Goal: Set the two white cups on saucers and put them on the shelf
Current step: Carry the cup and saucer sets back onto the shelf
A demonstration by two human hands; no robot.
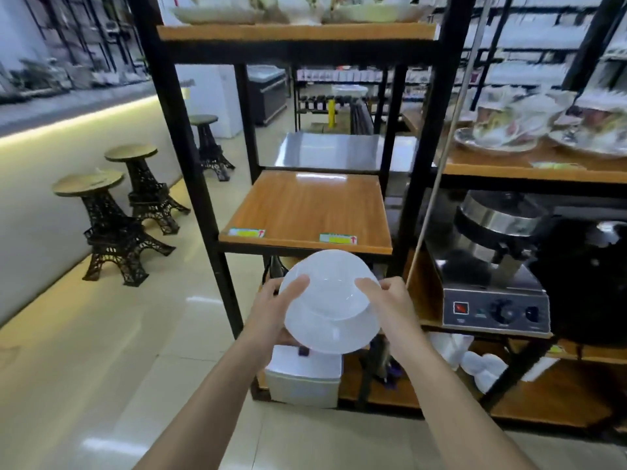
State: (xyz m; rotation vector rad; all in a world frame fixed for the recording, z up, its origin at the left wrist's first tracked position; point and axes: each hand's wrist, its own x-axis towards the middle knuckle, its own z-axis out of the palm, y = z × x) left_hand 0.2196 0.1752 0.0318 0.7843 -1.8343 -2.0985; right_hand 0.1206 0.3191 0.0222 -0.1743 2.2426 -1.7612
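Note:
I hold white saucers (330,301) in front of me, just below the front edge of the bare wooden shelf (305,212). They look like two stacked and slightly offset saucers, though blur makes this hard to confirm. My left hand (276,308) grips their left rim, thumb on top. My right hand (386,305) grips the right rim the same way. No white cup is clearly visible; some white ware (481,366) lies on a low shelf to the right.
Black metal posts (190,157) frame the shelf. A white box (303,378) stands on the bottom shelf under my hands. A steel appliance (495,283) sits to the right, with patterned cups and plates (509,134) above it. Tower-shaped stools (112,225) stand on the floor at left.

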